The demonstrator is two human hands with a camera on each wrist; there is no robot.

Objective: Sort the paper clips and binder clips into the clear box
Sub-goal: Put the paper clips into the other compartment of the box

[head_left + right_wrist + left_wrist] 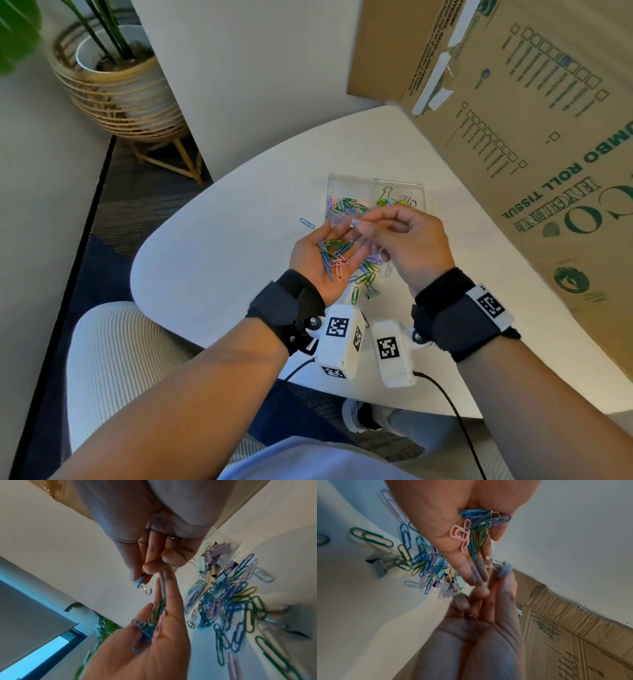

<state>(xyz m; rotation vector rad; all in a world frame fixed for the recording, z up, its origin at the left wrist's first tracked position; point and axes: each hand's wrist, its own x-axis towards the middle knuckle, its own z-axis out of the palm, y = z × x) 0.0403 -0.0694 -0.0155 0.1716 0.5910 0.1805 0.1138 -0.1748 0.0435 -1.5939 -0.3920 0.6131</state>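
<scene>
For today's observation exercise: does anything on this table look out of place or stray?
One blue paper clip lies alone on the table, left of the clear box and apart from the mixed pile. Nothing looks damaged.

- The right hand [154, 545] pinches a small light-blue binder clip [139, 583] between thumb and fingertip, its wire loop hanging below.
- The left hand [145, 642], palm open, carries blue and green paper clips [145, 627].
- A heap of coloured paper clips [228, 601] lies on the white desk [197, 655].
- The clear box [221, 550] holds purple and pale binder clips.
- A grey binder clip [295, 620] lies near the heap.
</scene>
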